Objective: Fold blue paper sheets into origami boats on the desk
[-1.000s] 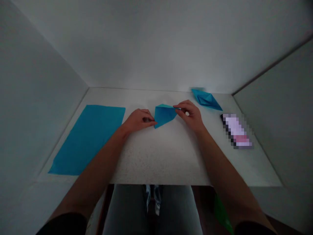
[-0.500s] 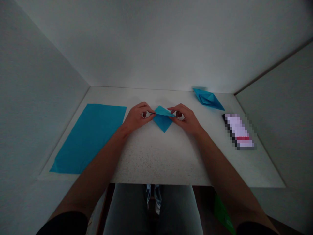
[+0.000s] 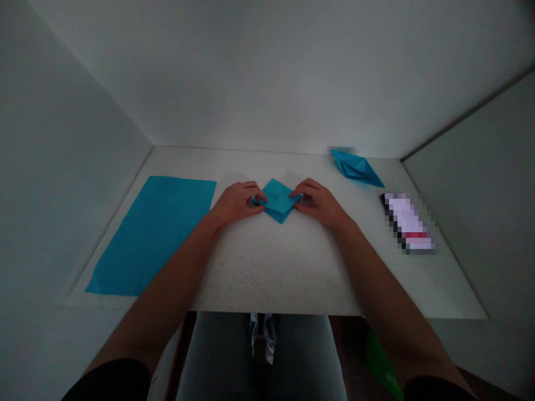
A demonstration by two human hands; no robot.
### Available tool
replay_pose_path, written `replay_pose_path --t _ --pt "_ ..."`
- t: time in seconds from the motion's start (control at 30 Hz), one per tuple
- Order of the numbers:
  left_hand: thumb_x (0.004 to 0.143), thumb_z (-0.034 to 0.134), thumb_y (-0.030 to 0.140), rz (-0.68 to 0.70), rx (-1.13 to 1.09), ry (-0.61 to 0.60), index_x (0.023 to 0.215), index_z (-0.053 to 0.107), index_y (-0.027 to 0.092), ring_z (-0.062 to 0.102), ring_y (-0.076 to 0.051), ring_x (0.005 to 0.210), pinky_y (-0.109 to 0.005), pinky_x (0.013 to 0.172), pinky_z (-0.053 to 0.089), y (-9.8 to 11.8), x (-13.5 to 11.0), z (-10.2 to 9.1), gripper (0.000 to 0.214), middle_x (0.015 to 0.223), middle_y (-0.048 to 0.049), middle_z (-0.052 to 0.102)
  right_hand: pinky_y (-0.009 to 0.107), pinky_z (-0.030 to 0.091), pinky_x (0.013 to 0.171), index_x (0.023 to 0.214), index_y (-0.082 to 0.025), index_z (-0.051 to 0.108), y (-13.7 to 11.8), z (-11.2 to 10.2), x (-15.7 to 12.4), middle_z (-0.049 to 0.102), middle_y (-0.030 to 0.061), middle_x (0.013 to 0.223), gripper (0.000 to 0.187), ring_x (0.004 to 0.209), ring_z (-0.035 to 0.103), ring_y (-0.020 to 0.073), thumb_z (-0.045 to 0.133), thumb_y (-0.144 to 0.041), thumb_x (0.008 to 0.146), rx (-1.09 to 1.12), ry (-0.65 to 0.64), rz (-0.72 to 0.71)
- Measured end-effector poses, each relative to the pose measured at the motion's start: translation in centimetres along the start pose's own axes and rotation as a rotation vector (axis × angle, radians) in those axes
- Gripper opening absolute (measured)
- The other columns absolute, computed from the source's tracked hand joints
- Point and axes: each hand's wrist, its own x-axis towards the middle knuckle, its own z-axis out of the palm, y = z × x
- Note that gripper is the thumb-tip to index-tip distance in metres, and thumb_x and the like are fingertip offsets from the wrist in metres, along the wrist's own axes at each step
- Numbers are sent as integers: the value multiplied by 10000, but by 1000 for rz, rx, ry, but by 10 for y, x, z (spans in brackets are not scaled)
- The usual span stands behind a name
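Pale walls [image 3: 251,72] hem in the white worktop [image 3: 276,273]; centre, towards the far side, there's the folded blue paper [image 3: 276,191], left hand's [image 3: 239,201] grip pinching its left corner, right hand's [image 3: 318,204] its right, seemingly keeping the layers level.

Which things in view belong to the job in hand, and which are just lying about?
In the job:
folded paper, pinched by left grip and right grip
table, beneath it

Apparently just lying about:
sheet, flat at left
boat, at back right
phone, right, nearer than the boat
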Motion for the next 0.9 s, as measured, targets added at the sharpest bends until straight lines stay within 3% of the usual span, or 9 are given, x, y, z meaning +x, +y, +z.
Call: replay_pose_path --t 0.2,0.4,0.63,0.77,0.9 --pt "982 781 403 -5 33 -7 993 819 232 666 -155 742 -302 750 506 0 1 3 176 855 -21 738 470 544 975 1051 -278 801 4 -2 5 777 91 1132 118 1051 720 285 761 -376 999 -71 -28 -56" --pt "1070 639 424 -73 -5 -5 982 803 225 661 -151 716 -301 722 505 0 2 3 272 883 -33 762 439 515 899 1003 -256 784 2 0 7 801 69 956 238 902 714 264 663 -452 1061 -97 -26 47" --pt "1024 677 402 -142 -84 -4 1014 787 240 677 -161 693 -288 658 494 -2 2 5 196 816 -14 768 365 508 727 1112 -255 773 3 4 7 756 35 830 201 736 673 217 675 -415 1038 -11 -29 113" --pt "984 739 384 -203 -139 7 1213 740 252 695 -157 699 -271 644 506 -3 1 6 264 854 -2 774 358 526 725 1290 -246 733 6 4 6 769 52 940 306 740 665 200 713 -379 1015 -8 3 137" --pt "953 770 315 -183 -78 37 1255 753 262 658 -121 692 -275 680 520 -4 1 6 306 1077 -29 755 362 531 755 1253 -246 759 9 3 4 751 83 1078 275 775 651 192 738 -339 994 -69 25 116"
